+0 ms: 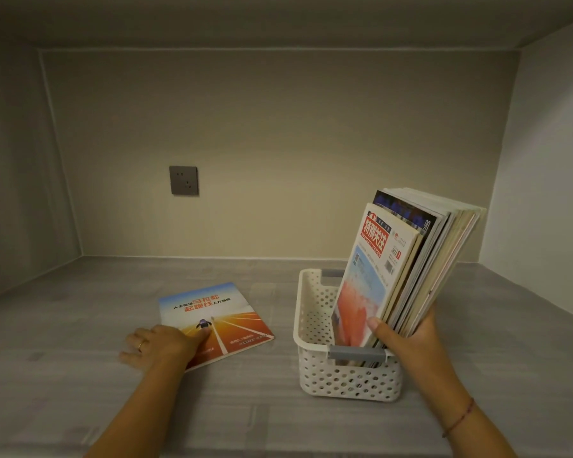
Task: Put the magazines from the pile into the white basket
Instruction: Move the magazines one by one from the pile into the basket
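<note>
Two bare forearms point(153, 401) reach in from the bottom edge, the right one wearing a thin red string bracelet point(460, 418) at the wrist. Both hands lie on or just above the grey counter point(63, 375).

The left hand point(156, 345), with a ring point(140, 344) on one finger, covers the near left corner of a loose magazine point(219, 319) that lies flat on the counter, well to the left of the basket. Its thumb presses on the orange cover, while its fingers point(128, 342) lie stretched out and slack past the magazine's left edge, on the counter; they are blurred, and nothing is curled round the paper.

The right hand point(407, 338) grasps a stack of magazines point(420, 259) that stands on end inside the white basket point(315, 325), against its right side. The thumb lies across the lower part of the front cover, which bears a red title block, and the fingers wrap behind the stack, out of sight. The stack tilts to the right, its top well above the rim. The left part of the basket holds nothing that shows. A grey handle point(358, 353) on the near rim sits just below the thumb.

On the back wall, a grey socket point(183, 180) sits above and behind the loose magazine.
</note>
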